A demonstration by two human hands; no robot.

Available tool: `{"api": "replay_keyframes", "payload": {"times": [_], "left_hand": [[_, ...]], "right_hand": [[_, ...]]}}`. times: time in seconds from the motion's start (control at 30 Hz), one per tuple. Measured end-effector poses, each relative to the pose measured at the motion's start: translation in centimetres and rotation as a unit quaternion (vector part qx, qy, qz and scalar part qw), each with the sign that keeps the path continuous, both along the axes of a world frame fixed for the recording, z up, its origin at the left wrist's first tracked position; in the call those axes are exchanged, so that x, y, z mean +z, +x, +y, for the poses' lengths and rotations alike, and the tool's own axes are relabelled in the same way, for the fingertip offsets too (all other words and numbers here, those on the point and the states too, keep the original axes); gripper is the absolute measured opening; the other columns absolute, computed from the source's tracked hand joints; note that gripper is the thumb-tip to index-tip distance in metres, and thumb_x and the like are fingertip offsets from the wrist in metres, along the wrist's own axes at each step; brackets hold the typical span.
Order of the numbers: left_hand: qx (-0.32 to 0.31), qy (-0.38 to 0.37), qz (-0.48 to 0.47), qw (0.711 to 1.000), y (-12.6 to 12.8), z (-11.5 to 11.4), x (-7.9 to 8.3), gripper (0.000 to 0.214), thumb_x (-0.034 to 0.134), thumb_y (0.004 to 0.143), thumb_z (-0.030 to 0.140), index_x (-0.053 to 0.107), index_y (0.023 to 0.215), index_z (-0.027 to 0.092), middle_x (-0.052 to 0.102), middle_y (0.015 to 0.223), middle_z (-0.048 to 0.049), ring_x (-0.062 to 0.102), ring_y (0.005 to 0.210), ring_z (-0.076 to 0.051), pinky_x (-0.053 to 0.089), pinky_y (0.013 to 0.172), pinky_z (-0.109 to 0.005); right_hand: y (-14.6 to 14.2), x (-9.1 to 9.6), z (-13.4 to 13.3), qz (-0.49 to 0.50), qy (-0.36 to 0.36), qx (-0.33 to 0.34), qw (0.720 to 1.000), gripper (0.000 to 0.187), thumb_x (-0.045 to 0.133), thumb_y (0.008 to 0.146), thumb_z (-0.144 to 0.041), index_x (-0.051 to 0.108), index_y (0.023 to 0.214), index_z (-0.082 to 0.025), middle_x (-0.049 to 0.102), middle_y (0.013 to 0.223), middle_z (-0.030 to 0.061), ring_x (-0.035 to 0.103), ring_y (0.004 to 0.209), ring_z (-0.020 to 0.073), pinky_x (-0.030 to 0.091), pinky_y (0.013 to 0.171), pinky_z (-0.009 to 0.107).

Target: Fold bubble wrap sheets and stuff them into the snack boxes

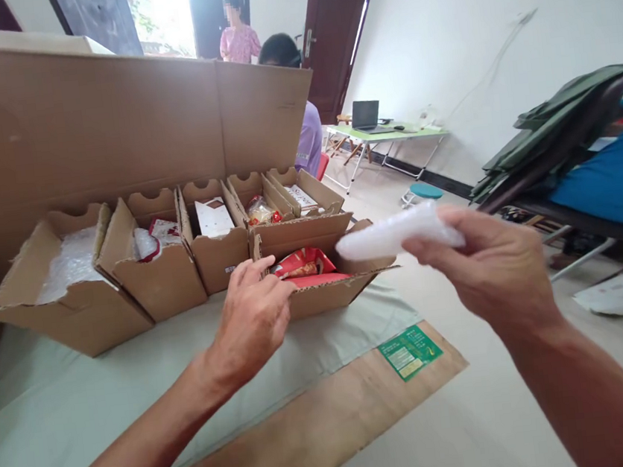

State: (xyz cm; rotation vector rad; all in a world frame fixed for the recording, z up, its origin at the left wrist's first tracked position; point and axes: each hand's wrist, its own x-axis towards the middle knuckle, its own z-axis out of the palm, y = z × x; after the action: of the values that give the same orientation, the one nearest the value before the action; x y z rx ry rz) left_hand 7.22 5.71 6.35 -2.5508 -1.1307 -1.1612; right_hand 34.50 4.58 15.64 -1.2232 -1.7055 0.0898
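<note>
R hand [489, 266] is pinching a white padding roll [395, 233] betw. thumb & fingers, over the right side of the open carton [324, 299]. L hand [253, 311] is resting on the carton's front edge, fingers loosely curled, gripping nothing, tips just beside the red packet [304, 263]. Judgement: L hand is best bracing the wall, clear of the opening. Green label [409, 351] & packet print are showing too small to read.
</note>
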Motion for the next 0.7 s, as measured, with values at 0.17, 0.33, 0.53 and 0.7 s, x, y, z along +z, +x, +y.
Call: {"api": "replay_keyframes", "payload": {"times": [0.17,0.33,0.53,0.7], "left_hand": [[0.012,0.009,0.007,1.000,0.0,-1.1,-0.5,0.022,0.053,0.097,0.008,0.072,0.098,0.019,0.077,0.090,-0.0077,0.057,0.130,-0.038,0.044,0.108,-0.063],[0.007,0.002,-0.008,1.000,0.1,-0.7,-0.6,0.024,0.054,0.096,0.007,0.073,0.100,0.020,0.077,0.091,-0.0081,0.055,0.132,-0.038,0.047,0.105,-0.060],[0.014,0.001,-0.014,1.000,0.2,-0.8,-1.0,0.022,0.055,0.096,0.006,0.073,0.101,0.019,0.077,0.092,-0.0081,0.054,0.134,-0.038,0.047,0.105,-0.059],[0.015,0.006,-0.023,1.000,0.1,-0.7,-1.0,0.022,0.054,0.098,0.010,0.074,0.098,0.020,0.077,0.090,-0.0074,0.055,0.134,-0.038,0.047,0.105,-0.058]], "right_hand": [[0.0,0.4,5.9,-0.205,-0.062,-0.086,0.973,0.015,0.066,0.084,-0.030,0.072,0.091,-0.018,0.067,0.074,0.0028,0.055,0.064,0.0167,0.040,0.061,0.029],[-2.1,-1.1,10.1,-0.435,-0.219,-0.160,0.859,0.023,0.057,0.089,-0.028,0.074,0.101,-0.017,0.076,0.091,0.0115,0.069,0.084,0.0269,0.042,0.067,0.031],[-4.4,-3.5,12.9,-0.510,-0.357,-0.097,0.776,0.032,0.061,0.091,-0.026,0.075,0.115,-0.011,0.076,0.113,0.0219,0.072,0.107,0.0364,0.052,0.087,0.042],[-5.3,-5.3,14.1,-0.499,-0.371,-0.068,0.781,0.033,0.073,0.084,-0.040,0.080,0.109,-0.019,0.079,0.101,0.0194,0.072,0.105,0.0410,0.051,0.091,0.059]]}}
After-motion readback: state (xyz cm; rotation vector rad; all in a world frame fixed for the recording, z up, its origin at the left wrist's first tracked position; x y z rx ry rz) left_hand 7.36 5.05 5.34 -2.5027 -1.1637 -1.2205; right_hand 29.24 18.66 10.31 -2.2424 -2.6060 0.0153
